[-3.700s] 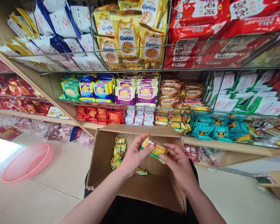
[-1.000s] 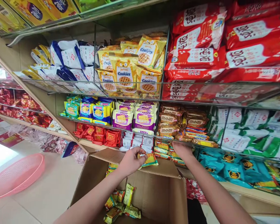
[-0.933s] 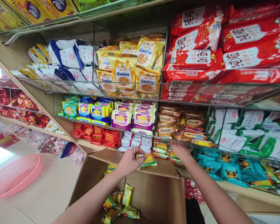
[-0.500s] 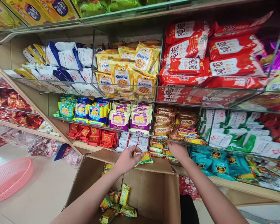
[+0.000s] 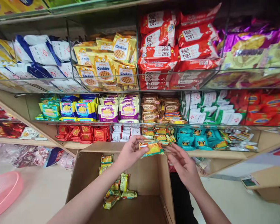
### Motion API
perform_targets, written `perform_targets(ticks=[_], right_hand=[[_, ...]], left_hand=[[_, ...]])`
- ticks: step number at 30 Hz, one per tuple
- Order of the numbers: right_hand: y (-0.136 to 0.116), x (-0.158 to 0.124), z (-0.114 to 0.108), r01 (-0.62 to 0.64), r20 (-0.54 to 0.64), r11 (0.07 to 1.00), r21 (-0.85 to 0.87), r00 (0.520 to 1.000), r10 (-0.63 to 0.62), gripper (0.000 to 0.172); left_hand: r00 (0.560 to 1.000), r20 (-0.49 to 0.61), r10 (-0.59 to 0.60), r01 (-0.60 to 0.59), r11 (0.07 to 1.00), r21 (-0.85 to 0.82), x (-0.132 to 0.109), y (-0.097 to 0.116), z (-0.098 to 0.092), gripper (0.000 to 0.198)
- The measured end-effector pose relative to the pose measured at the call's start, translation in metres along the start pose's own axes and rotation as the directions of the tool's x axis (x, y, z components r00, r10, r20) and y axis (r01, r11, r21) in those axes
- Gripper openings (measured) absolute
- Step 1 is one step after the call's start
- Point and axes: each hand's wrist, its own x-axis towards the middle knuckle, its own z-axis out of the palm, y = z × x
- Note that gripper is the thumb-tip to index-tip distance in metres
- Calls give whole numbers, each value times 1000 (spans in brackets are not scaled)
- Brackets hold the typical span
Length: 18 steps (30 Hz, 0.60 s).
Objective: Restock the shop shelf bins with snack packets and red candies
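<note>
My left hand [image 5: 130,152] is closed on a small stack of yellow and green snack packets [image 5: 152,148], held above the far edge of an open cardboard box [image 5: 88,174]. My right hand [image 5: 182,162] hovers just right of the stack, fingers spread and holding nothing, its fingertips close to the packets. Several more of the same packets [image 5: 116,189] lie at the bottom left of the box. Directly behind the hands, a lower shelf compartment [image 5: 158,135] holds matching yellow and green packets.
Glass shelves [image 5: 130,88] with dividers carry cookie bags [image 5: 102,68], red bags [image 5: 172,46], purple biscuit packs [image 5: 119,110] and teal packets [image 5: 196,140]. A pink basket [image 5: 2,193] lies on the tiled floor at left. A low wooden ledge [image 5: 268,180] is at right.
My right hand has pulled back out of the shelf compartment and now hovers beside the stack in my left hand. The view has shifted to the right.
</note>
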Motion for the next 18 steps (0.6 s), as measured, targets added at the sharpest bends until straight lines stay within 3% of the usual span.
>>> perform_targets(ticks=[2, 5, 8, 12, 18], right_hand=[[-15, -6, 7, -119, 71, 976, 184, 992, 108, 51], [-21, -8, 10, -224, 102, 936, 272, 974, 203, 38], [-17, -10, 10, -249, 88, 908, 337, 969, 233, 32], [-8, -20, 17, -226, 80, 881, 415, 974, 211, 28], [4, -36, 26, -251, -2, 871, 423, 961, 278, 19]], left_hand=[[1000, 24, -15, 16, 998, -54, -6, 3, 22, 37], [996, -21, -88, 85, 990, -110, -13, 5, 39, 38], [975, -94, -200, 190, 976, -108, -18, 6, 40, 35], [971, -156, -183, 169, 980, -103, -26, 1, 36, 35], [977, -28, -211, 208, 973, -97, -42, -15, 31, 37]])
